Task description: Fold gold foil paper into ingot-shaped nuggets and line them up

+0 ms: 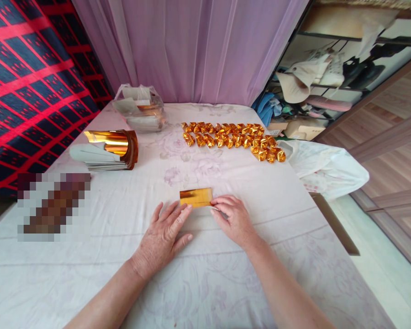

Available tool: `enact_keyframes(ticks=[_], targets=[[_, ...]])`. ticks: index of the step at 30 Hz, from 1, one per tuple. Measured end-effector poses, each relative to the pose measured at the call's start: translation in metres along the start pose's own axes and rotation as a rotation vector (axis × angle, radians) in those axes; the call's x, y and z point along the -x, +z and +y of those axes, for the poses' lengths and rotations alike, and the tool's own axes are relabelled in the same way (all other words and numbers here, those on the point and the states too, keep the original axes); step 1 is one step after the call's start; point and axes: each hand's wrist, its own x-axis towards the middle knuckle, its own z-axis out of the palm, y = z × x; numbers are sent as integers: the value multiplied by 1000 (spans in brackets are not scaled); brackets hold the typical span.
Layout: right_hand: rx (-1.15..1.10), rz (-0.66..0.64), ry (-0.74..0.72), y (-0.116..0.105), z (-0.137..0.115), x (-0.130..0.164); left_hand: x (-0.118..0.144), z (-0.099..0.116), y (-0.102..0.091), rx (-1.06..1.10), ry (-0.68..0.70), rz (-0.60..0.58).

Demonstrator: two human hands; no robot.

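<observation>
A small rectangle of shiny gold foil paper [196,196] lies on the cloth-covered table in front of me. My left hand [166,233] rests flat beside it, fingers spread, with the fingertips touching its lower left edge. At the paper's lower right corner, my right hand [233,220] pinches the edge between thumb and fingers. A thin pale edge shows there by the right thumb. Beyond, several folded gold foil pieces [229,140] stand in rows.
A curved stack of gold foil sheets [118,148] sits at the left, with a clear plastic bag of more paper [140,109] behind it. Something pixelated [55,205] lies at the left edge. A white plastic bag [329,167] hangs off the right side, near a shoe rack [329,87].
</observation>
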Motion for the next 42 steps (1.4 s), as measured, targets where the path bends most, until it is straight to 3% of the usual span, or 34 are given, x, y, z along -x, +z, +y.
enact_keyframes(ticks=[13,20,27,42], targets=[[66,78,50,8,-4,-3,-1,2,0,-110,2,-74],[100,81,65,10,-5,-3,-1,8,-5,-145,-29,14],[112,72,80,11,-6,-3,-1,27,-1,-181,171,-48],[158,95,107,12,-9,-3,-2,26,4,-149,113,-109]])
